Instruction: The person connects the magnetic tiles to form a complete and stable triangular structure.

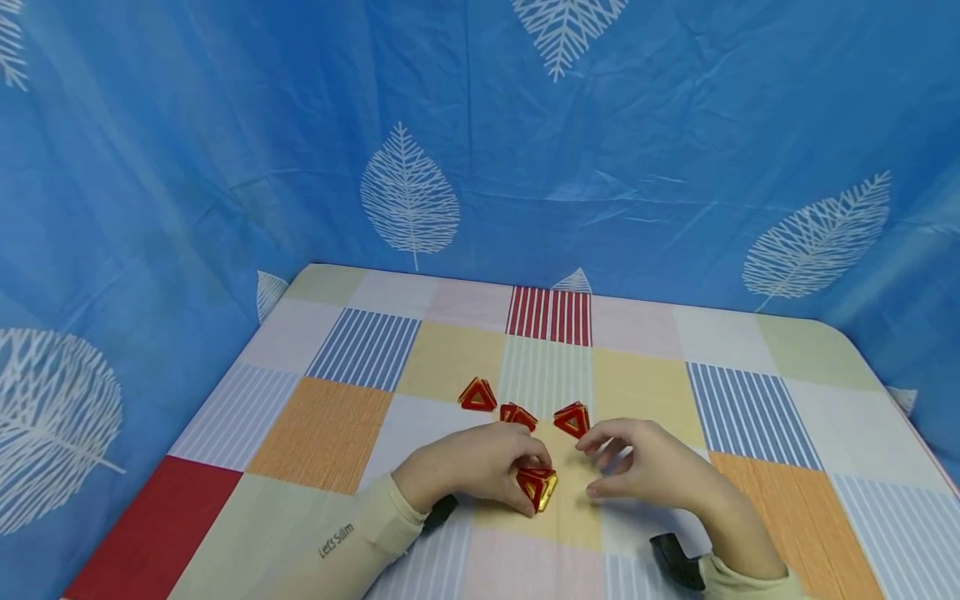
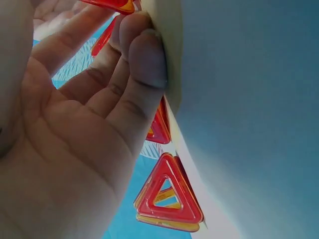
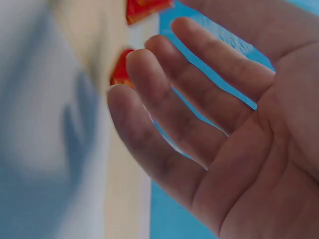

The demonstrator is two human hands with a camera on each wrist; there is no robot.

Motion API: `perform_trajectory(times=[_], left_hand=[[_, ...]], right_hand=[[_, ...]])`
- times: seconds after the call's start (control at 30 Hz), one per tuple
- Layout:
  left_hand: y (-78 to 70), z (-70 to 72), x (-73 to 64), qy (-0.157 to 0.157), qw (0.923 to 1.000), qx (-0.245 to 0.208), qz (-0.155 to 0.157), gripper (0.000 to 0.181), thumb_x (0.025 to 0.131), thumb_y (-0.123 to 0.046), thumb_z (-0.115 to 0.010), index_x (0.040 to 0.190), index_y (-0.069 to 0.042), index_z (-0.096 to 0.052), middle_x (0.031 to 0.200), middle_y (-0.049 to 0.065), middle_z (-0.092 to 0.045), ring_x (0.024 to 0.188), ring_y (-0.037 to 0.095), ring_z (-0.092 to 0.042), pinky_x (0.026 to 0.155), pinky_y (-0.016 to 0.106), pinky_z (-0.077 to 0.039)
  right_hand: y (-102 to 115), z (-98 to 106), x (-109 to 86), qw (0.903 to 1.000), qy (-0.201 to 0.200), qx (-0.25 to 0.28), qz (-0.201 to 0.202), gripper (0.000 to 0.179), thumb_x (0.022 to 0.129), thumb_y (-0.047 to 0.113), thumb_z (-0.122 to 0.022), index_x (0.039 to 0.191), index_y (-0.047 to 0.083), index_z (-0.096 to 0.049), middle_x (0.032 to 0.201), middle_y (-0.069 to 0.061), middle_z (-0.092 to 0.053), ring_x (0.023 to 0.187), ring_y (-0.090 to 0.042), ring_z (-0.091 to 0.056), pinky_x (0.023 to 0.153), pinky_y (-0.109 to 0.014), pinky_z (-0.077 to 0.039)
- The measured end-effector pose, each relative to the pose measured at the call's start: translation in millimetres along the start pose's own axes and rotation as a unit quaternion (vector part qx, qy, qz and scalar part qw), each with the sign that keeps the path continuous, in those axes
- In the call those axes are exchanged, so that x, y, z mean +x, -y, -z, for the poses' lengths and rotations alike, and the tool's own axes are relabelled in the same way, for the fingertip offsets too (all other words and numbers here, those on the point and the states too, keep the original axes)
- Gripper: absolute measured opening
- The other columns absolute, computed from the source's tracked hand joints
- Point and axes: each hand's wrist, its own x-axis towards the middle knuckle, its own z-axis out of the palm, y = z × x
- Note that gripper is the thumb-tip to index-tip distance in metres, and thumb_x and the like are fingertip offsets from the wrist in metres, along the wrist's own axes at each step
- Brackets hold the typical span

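Observation:
On the table my left hand [image 1: 480,467] pinches a small pyramid of red and yellow triangular pieces [image 1: 537,482] between thumb and fingers. Part of that pyramid shows as a red edge [image 2: 112,4] at the top of the left wrist view. My right hand [image 1: 648,465] is empty, with its fingers loosely bent and spread, just right of a similar red and yellow pyramid [image 1: 573,419]. Another pyramid [image 1: 517,415] lies just beyond my left hand, partly covered by it. Farther back stands one more pyramid [image 1: 477,395], its triangular frame [image 2: 174,215] clear in the left wrist view.
A patchwork-patterned cloth [image 1: 660,375] covers the table. Behind it and along both sides hangs a blue curtain [image 1: 510,183] with white leaf prints, meeting the table's far edge. Dark wrist devices [image 1: 675,560] sit under both wrists, close over the cloth.

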Motion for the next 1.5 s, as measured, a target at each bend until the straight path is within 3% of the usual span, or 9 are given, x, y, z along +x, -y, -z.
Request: perform_trajectory(times=[0.37, 0.6, 0.93, 1.1, 1.17, 1.23, 1.33, 1.43, 1.5], left_hand=[[-1.6, -1.1, -0.9, 0.007, 0.9999, 0.001, 0.013, 0.042, 0.079, -0.038, -0.088, 0.115, -0.025, -0.071, 0.095, -0.017, -0.056, 0.082, 0.002, -0.05, 0.074, 0.017, -0.044], [-2.1, -1.2, -1.3, 0.005, 0.9999, 0.002, 0.015, 0.043, 0.078, -0.039, -0.088, 0.115, -0.025, -0.071, 0.094, -0.017, -0.055, 0.081, 0.002, -0.05, 0.074, 0.017, -0.044], [-2.3, -2.2, -1.3, 0.008, 0.9996, -0.003, 0.026, 0.044, 0.078, -0.039, -0.088, 0.115, -0.025, -0.071, 0.095, -0.016, -0.055, 0.082, 0.001, -0.05, 0.077, 0.018, -0.045], [-1.9, -3.0, -0.6, 0.006, 0.9997, -0.002, 0.023, 0.044, 0.078, -0.04, -0.088, 0.116, -0.025, -0.071, 0.095, -0.016, -0.055, 0.082, 0.001, -0.05, 0.076, 0.018, -0.045], [-1.7, -3.2, -0.6, 0.005, 0.9997, -0.002, 0.024, 0.044, 0.078, -0.04, -0.088, 0.116, -0.025, -0.071, 0.095, -0.016, -0.055, 0.082, 0.001, -0.051, 0.077, 0.018, -0.045], [-1.5, -3.5, -0.7, 0.005, 0.9997, 0.0, 0.025, 0.045, 0.078, -0.04, -0.088, 0.116, -0.025, -0.071, 0.096, -0.016, -0.056, 0.083, 0.001, -0.051, 0.077, 0.018, -0.045], [-1.2, -3.6, -0.9, 0.004, 0.9997, 0.002, 0.024, 0.045, 0.078, -0.04, -0.088, 0.116, -0.025, -0.071, 0.096, -0.016, -0.056, 0.083, 0.001, -0.051, 0.078, 0.018, -0.045], [-0.9, -3.6, -0.8, 0.005, 0.9997, 0.003, 0.022, 0.045, 0.078, -0.04, -0.088, 0.117, -0.025, -0.071, 0.097, -0.017, -0.057, 0.084, 0.001, -0.051, 0.079, 0.018, -0.045], [-0.6, -3.7, -0.8, 0.005, 0.9997, 0.003, 0.022, 0.045, 0.078, -0.041, -0.088, 0.117, -0.025, -0.071, 0.098, -0.017, -0.057, 0.084, 0.001, -0.051, 0.079, 0.018, -0.045]], right_hand=[[-26.8, 42.2, -38.4, 0.9988, 0.018, -0.01, -0.045, 0.055, 0.075, 0.027, -0.09, 0.122, 0.009, -0.068, 0.12, -0.009, -0.064, 0.099, -0.027, -0.063, 0.078, -0.034, -0.055], [-55.9, 56.2, -75.1, 0.9947, 0.041, 0.016, -0.093, 0.057, 0.077, 0.026, -0.088, 0.125, 0.005, -0.066, 0.119, -0.011, -0.064, 0.094, -0.015, -0.062, 0.074, -0.03, -0.053], [-85.5, 53.7, -113.3, 0.9908, 0.093, 0.083, -0.054, 0.049, 0.083, 0.014, -0.083, 0.125, -0.002, -0.063, 0.108, -0.01, -0.062, 0.084, -0.017, -0.055, 0.064, -0.028, -0.047], [-98.3, 48.3, -126.7, 0.987, 0.115, 0.111, 0.012, 0.044, 0.083, 0.001, -0.079, 0.123, 0.0, -0.061, 0.096, -0.006, -0.056, 0.074, -0.021, -0.045, 0.054, -0.032, -0.037], [-101.3, 46.2, -127.9, 0.9839, 0.124, 0.124, 0.037, 0.043, 0.083, -0.002, -0.078, 0.122, 0.0, -0.06, 0.102, -0.007, -0.058, 0.076, -0.023, -0.046, 0.056, -0.033, -0.041], [-101.2, 45.0, -128.2, 0.9803, 0.132, 0.145, 0.025, 0.042, 0.083, -0.003, -0.078, 0.12, -0.001, -0.059, 0.106, -0.008, -0.058, 0.079, -0.024, -0.049, 0.06, -0.032, -0.045], [-97.1, 43.7, -128.1, 0.9757, 0.132, 0.17, -0.041, 0.04, 0.081, -0.004, -0.079, 0.116, -0.002, -0.059, 0.103, -0.013, -0.058, 0.081, -0.023, -0.052, 0.065, -0.032, -0.048], [-91.6, 42.4, -127.7, 0.978, 0.117, 0.145, -0.094, 0.037, 0.078, -0.002, -0.082, 0.109, -0.001, -0.062, 0.095, -0.011, -0.055, 0.076, -0.019, -0.05, 0.062, -0.031, -0.046], [-89.1, 41.5, -127.1, 0.9805, 0.112, 0.122, -0.106, 0.034, 0.077, 0.0, -0.083, 0.105, 0.0, -0.063, 0.09, -0.01, -0.054, 0.074, -0.017, -0.049, 0.06, -0.03, -0.044]])
